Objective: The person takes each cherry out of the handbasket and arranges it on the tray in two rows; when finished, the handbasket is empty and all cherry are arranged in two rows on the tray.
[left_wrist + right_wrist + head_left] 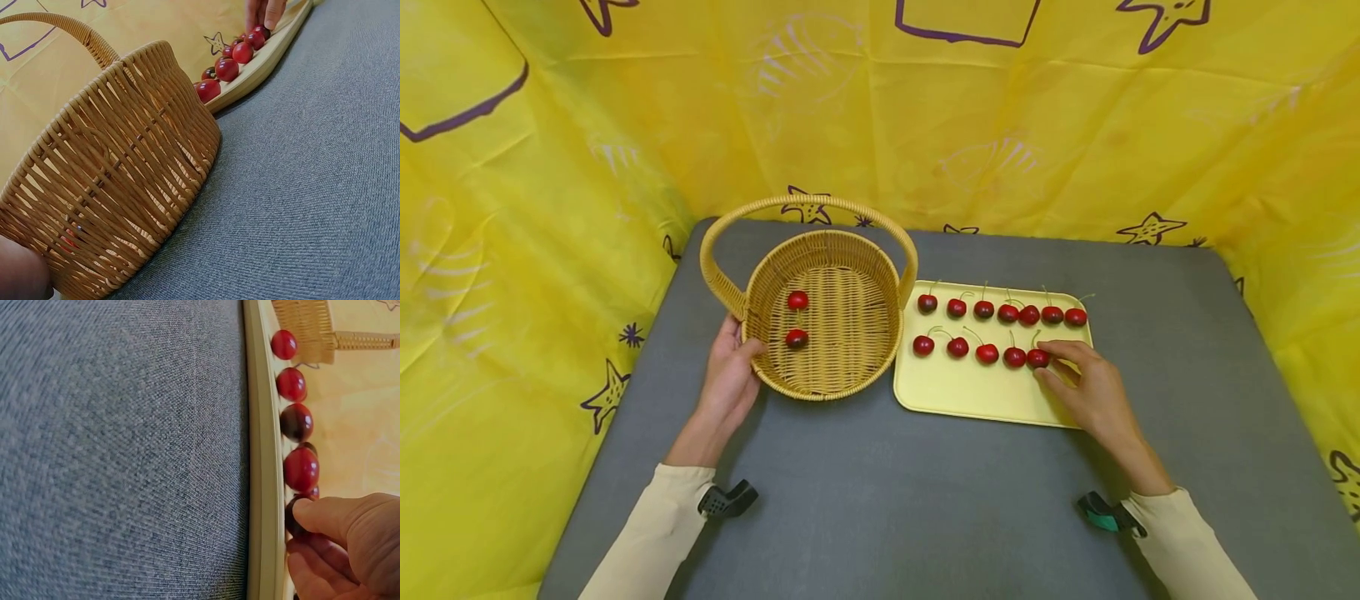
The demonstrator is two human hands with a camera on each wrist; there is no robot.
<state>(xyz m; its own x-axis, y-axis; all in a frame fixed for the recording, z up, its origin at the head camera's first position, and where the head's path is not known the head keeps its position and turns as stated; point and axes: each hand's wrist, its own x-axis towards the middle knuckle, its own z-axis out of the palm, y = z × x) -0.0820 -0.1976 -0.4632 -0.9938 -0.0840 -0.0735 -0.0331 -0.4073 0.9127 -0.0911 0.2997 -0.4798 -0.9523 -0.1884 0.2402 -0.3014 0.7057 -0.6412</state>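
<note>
A round wicker basket (827, 392) with a tall arched handle stands at the left, two cherries (797, 338) lying on the left of its floor. My left hand (730, 371) grips the basket's left side, thumb over the rim. To the right, a pale yellow tray (970, 396) carries two rows of red cherries with thin green stems. At the right end of the front row, my right hand (1086, 387) pinches a cherry (1037, 358) between thumb and fingers. In the right wrist view the thumb partly covers that dark cherry (294, 515), low over the tray.
The tray's left edge sits close against the basket's right side. Both stand on a grey cloth-covered table (880, 500). A yellow patterned curtain (880, 125) encloses the table's back and sides. The basket handle (808, 200) arches over the back of the basket.
</note>
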